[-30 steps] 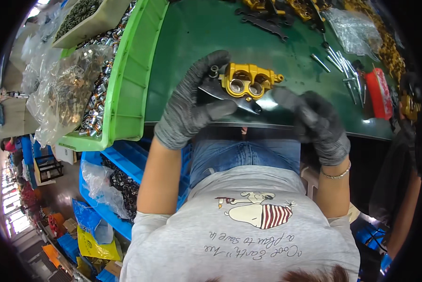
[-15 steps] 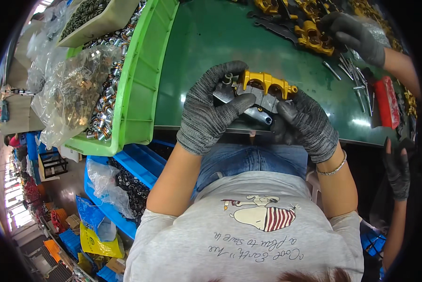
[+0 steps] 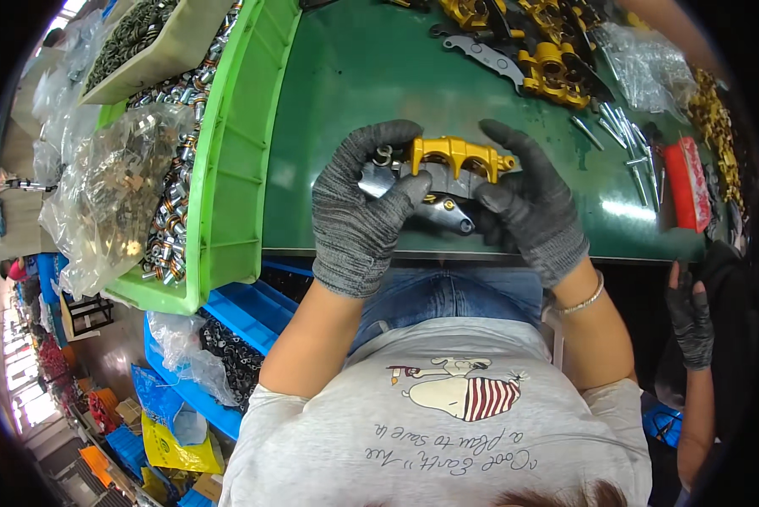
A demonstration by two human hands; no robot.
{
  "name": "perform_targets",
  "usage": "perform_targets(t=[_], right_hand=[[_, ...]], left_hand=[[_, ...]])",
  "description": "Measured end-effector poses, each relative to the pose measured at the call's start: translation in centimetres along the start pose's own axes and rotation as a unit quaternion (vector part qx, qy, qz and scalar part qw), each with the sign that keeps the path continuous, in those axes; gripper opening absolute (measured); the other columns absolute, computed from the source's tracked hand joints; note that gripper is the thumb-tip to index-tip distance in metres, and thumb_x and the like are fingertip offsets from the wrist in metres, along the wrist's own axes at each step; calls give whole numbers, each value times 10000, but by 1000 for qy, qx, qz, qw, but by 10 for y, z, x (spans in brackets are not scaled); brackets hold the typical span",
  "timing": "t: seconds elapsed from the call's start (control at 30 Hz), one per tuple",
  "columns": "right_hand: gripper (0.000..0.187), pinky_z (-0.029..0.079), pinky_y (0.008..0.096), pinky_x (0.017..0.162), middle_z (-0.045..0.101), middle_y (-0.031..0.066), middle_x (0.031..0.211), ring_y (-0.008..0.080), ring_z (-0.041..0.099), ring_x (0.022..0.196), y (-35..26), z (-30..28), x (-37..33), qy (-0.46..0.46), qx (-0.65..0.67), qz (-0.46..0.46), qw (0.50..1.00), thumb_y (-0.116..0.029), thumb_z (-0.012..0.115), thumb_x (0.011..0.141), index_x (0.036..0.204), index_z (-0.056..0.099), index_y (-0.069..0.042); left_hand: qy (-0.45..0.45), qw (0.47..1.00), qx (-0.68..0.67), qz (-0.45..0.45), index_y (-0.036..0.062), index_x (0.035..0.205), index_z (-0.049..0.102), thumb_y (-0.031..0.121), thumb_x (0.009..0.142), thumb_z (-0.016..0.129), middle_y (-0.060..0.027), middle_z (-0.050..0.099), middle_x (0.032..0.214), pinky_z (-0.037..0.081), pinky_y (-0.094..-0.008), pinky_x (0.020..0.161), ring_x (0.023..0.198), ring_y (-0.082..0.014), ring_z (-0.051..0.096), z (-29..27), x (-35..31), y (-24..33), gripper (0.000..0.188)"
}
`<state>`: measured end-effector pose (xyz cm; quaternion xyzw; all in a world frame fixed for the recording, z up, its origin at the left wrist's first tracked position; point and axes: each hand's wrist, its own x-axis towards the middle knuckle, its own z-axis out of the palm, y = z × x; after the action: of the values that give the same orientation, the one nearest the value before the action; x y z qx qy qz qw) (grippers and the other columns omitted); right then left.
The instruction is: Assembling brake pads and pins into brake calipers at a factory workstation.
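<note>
Your left hand [image 3: 367,211] has a grip on the yellow metal part [image 3: 455,150], over the tabletop [image 3: 354,84] near its edge. Your right hand [image 3: 538,211] is at the part's right end; I can't tell if that grip is closed. A green bin [image 3: 237,169] is on your left.

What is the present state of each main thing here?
Gold part: held
Left hand: gloved, closed on gold part
Right hand: gloved, at gold part's right end, contact unclear
Green bin: open, holding metal fittings
Blue bin: open, holding black parts
Metal pins: loose on table
</note>
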<state>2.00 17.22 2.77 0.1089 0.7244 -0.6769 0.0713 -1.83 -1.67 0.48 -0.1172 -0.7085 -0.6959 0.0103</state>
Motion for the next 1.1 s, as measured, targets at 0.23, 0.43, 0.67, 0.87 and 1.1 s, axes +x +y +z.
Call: perform_targets(t=[0.23,0.43,0.67,0.87,1.1], right_hand=[[442,494,372,820,649,133,982,272,628,914,-55,-44,66,-42,-518,-79,850,-332,681,780,1148,585,-108],[259,502,388,794,653,114,971,321,621,861,-26,-16,125,156,-733,-333,572,-211,548,865,1103,576,-112],[358,481,392,863,637,129,1026,296,586,1013,-55,-4,139,55,-734,-92,670,-256,583,842,1175,539,-133],[415,470,370,884,617,159,1078,293,579,1043,-55,-6,120,-22,-731,-150,665,-299,608,841,1200,529,-105],[426,510,305,745,616,82,997,190,614,918,-47,-63,45,76,-242,-239,937,-220,649,826,1205,515,-80]], left_hand=[[58,997,-36,34,44,1087,591,59,705,715,-66,623,1048,432,-297,905,987,-162,560,3,-6,-10,402],[44,992,-105,49,39,1130,557,67,741,682,-67,611,1049,434,-299,910,997,-166,558,0,-5,-19,410],[1,990,-124,62,38,1206,517,65,751,646,-111,586,1139,399,-334,977,1079,-206,541,-7,-11,-17,473],[-21,990,-125,64,39,1212,509,79,741,670,-101,584,1132,412,-329,957,1068,-196,542,-10,-10,-21,499],[-52,993,-59,85,39,1201,501,111,702,757,-88,577,1125,448,-322,917,1043,-188,548,-8,-17,-12,566]])
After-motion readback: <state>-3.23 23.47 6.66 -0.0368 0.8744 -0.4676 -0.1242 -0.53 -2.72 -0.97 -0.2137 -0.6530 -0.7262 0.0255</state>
